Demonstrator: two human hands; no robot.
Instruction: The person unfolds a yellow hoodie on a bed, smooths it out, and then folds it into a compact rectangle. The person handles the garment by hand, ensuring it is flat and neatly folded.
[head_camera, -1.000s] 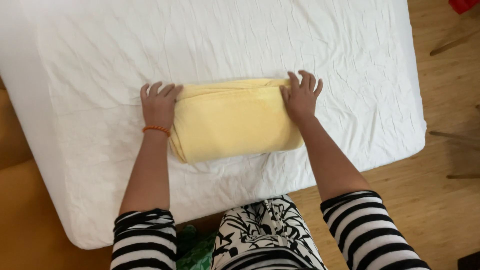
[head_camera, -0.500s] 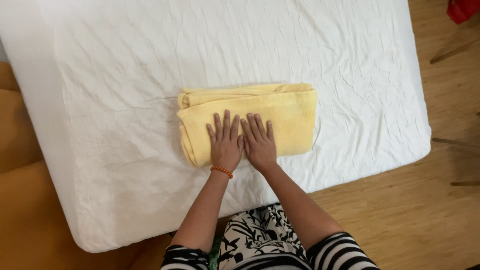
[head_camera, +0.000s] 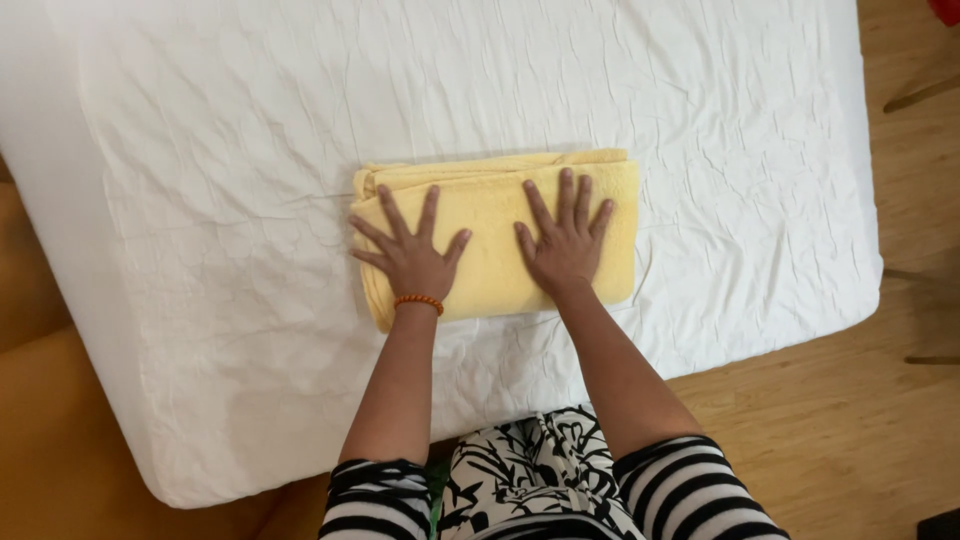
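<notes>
A folded yellow towel (head_camera: 495, 235) lies on the white mattress (head_camera: 250, 150), its long axis running left to right across the view, parallel to the near edge of the bed. Both hands rest flat on top of it, fingers spread and pointing away from the body. The left hand (head_camera: 412, 252), wearing an orange bead bracelet (head_camera: 418, 300), presses the left half near the rolled edge; the right hand (head_camera: 565, 240) presses the right half. Neither grips anything, and the 2 hands sit apart, each about equally close to its own end.
</notes>
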